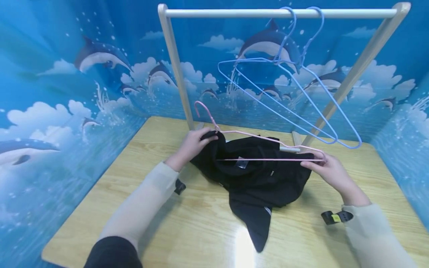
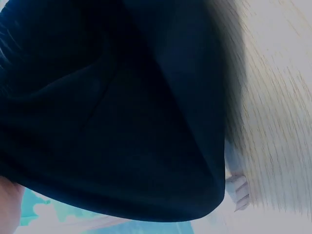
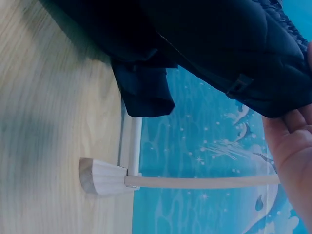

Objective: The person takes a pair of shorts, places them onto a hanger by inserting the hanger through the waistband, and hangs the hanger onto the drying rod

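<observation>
A black garment (image 1: 254, 186) with a white label inside is spread over the table, one tapered end pointing toward me. A pink clothes hanger (image 1: 254, 134) lies along its upper opening, hook up at the left, with its lower bar crossing the cloth. My left hand (image 1: 197, 143) pinches the garment's edge beside the base of the hook. At the opposite end, my right hand (image 1: 325, 168) grips the hanger's corner together with the garment's edge. In the right wrist view, that part of the black cloth (image 3: 234, 53) shows a gathered edge above the right hand's fingers.
Behind the garment stands a rack with a white top rail (image 1: 228, 13) and wooden legs. Two blue clothes hangers (image 1: 285, 63) hang from the rail, reaching low over the right side. The wooden table (image 1: 140, 201) meets a dolphin-printed backdrop (image 1: 100, 56) at the back and sides.
</observation>
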